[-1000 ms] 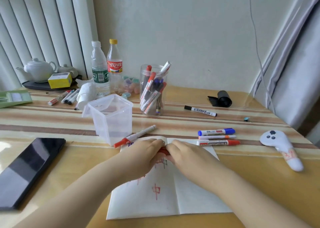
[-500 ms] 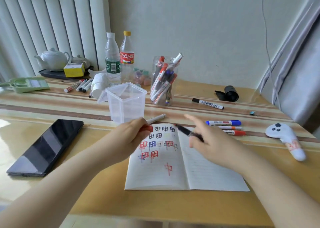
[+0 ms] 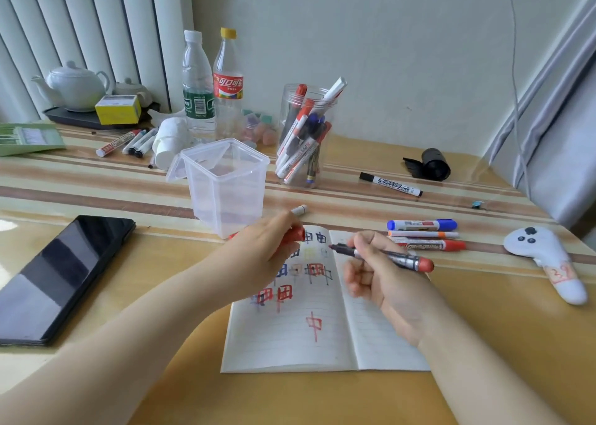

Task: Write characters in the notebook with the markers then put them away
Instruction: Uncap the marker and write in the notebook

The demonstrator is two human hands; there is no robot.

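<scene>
An open notebook point(image 3: 322, 344) lies on the table with rows of red, blue and black characters on its left page. My right hand point(image 3: 383, 279) grips an uncapped marker point(image 3: 393, 257) with a red end, its tip pointing left above the top of the page. My left hand point(image 3: 267, 253) pinches the red cap point(image 3: 295, 233) over the notebook's upper left corner. Another marker point(image 3: 299, 210) lies partly hidden behind my left hand.
An empty clear plastic box point(image 3: 225, 186) stands behind my left hand, a clear jar of markers point(image 3: 303, 141) further back. Three markers point(image 3: 422, 234) lie right of the notebook, a black one point(image 3: 390, 184) beyond. A phone point(image 3: 54, 276) sits left, a white controller point(image 3: 548, 263) right, bottles point(image 3: 209, 86) at the back.
My hands pulled apart from above the notebook: the cap came off into my left hand, and my right hand turned the uncapped marker into a writing grip. The view shifted closer.
</scene>
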